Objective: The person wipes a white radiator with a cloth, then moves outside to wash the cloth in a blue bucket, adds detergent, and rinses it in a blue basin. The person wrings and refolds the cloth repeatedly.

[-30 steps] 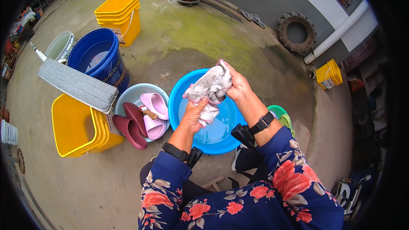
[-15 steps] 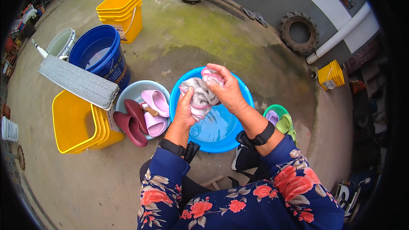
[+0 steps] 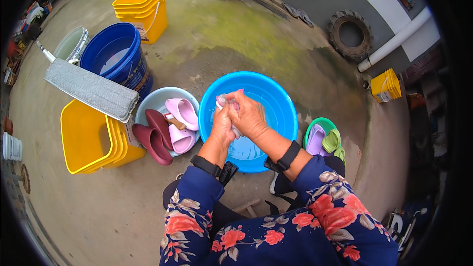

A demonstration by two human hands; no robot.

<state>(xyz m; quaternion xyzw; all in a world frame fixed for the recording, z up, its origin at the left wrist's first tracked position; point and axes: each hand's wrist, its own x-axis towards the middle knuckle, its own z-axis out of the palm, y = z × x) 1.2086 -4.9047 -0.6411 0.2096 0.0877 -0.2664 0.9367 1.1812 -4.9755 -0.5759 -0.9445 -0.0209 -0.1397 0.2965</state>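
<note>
A grey-white cloth (image 3: 222, 101) with pink edging is bunched up between my two hands, over a round blue basin (image 3: 289, 113) with some water (image 3: 246, 150) in its bottom. My left hand (image 3: 222, 125) is closed round its near left side. From the right, my right hand (image 3: 251, 116) wraps over the cloth and presses against the left one. Only small bits of the cloth show above and below the fingers; the rest is hidden.
Left of the blue basin, a pale basin (image 3: 170, 91) holds maroon shoes (image 3: 152, 144), pink clogs (image 3: 183, 113) and a brush (image 3: 175, 122). Beyond are yellow buckets (image 3: 81, 140), a flat mop (image 3: 91, 88) and a blue bucket (image 3: 133, 69). At right, a green basin (image 3: 321, 120) holds purple and green slippers.
The cloth was loosely spread between my hands; now it is squeezed into a small bundle. My right hand has come down and left, onto the left hand.
</note>
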